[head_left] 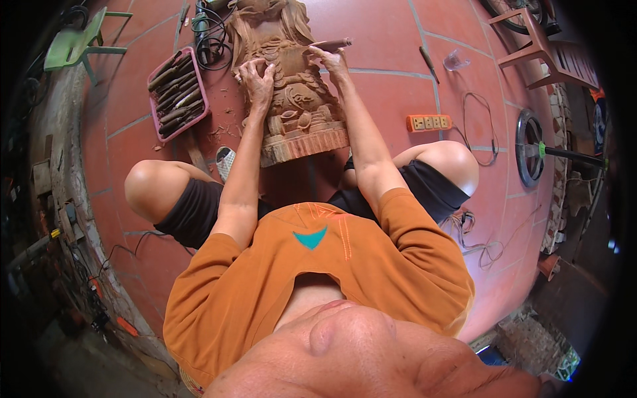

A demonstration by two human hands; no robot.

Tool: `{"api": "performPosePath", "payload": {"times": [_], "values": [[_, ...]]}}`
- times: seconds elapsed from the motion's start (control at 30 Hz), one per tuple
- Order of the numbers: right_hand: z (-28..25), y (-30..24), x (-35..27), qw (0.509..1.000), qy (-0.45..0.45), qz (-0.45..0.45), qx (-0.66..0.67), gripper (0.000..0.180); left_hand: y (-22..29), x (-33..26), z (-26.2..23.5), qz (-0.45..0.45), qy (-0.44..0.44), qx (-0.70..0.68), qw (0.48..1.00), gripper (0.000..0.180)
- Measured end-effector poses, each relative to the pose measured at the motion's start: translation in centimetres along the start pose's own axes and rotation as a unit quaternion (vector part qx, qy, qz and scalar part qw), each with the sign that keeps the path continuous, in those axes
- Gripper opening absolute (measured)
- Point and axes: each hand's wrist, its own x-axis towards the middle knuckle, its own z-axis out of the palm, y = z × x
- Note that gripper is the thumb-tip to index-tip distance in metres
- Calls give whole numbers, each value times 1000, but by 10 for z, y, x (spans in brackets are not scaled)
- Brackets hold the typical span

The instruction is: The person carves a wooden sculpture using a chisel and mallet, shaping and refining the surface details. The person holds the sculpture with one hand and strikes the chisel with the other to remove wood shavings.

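Observation:
A large brown wood carving [288,86] lies on the tiled floor between my bent legs, its surface cut with deep scrolls and folds. My right hand [330,63] is over its right side, closed around a carving chisel with a dark wooden handle [333,44]. The chisel's blade end is hard to make out against the wood. At the carving's left side rests my left hand [257,81], its fingers curled in; whatever they hold, if anything, is hidden.
Left of the carving, a pink tray [154,109] holds several dark-handled tools. Wood shavings lie nearby. To the right are an orange power strip [429,123], a slim dark tool [429,63], a clear cup [455,61] and a wheel [529,147]. Chairs stand at both far sides.

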Motion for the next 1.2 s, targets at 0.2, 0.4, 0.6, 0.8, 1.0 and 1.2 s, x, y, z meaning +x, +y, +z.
{"api": "performPosePath", "payload": {"times": [0.2,0.4,0.6,0.8,1.0,1.2], "values": [[-10,6,1,995,-38,7,-92,17,1,1,-1,-5,-7,2,1000,29],[-15,1,-6,983,-130,14,-131,16,-3,1,-1,-21,0,5,1000,29],[-1,11,0,999,10,-32,1,11,-3,-1,4,-25,4,15,1000,28],[-1,9,-3,994,-35,-14,-102,13,-2,0,0,-13,2,7,1000,28],[-13,-1,-4,969,-145,-11,-200,15,-3,1,-2,-9,3,3,1000,28],[8,6,-2,997,11,-30,-74,14,-1,0,1,-6,-4,0,1000,28]]}}
